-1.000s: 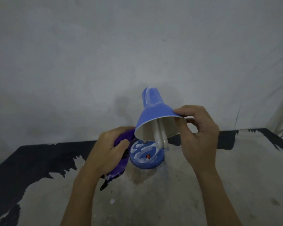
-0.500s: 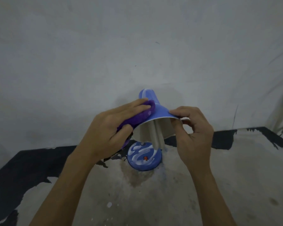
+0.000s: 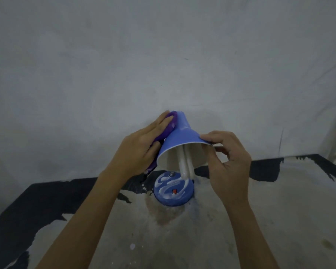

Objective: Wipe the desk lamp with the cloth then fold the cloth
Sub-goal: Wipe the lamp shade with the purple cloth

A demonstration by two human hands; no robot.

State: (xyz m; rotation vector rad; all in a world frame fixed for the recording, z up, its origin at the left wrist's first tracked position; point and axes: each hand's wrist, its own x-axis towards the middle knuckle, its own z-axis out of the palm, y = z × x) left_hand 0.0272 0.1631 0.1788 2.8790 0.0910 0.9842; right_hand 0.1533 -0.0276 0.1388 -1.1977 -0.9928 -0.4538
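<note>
A blue desk lamp stands near the back of the table. Its cone shade (image 3: 180, 135) tilts toward me, showing a white bulb (image 3: 185, 165) inside. The round blue base (image 3: 174, 189) carries white smears and a small red switch. My left hand (image 3: 142, 146) presses a purple cloth (image 3: 168, 129) flat against the left outer side of the shade, fingertips near its narrow top. The cloth's lower end hangs below my palm. My right hand (image 3: 228, 164) pinches the shade's right rim between thumb and fingers.
The table (image 3: 241, 230) is worn, with pale scuffed patches over black, and a brownish stain in front of the lamp base. A grey wall (image 3: 163, 55) rises directly behind the lamp. The table's right back corner is at the far right.
My left hand rose with the cloth from beside the base up onto the shade, then slid higher toward its narrow top. My right hand kept its hold on the rim.
</note>
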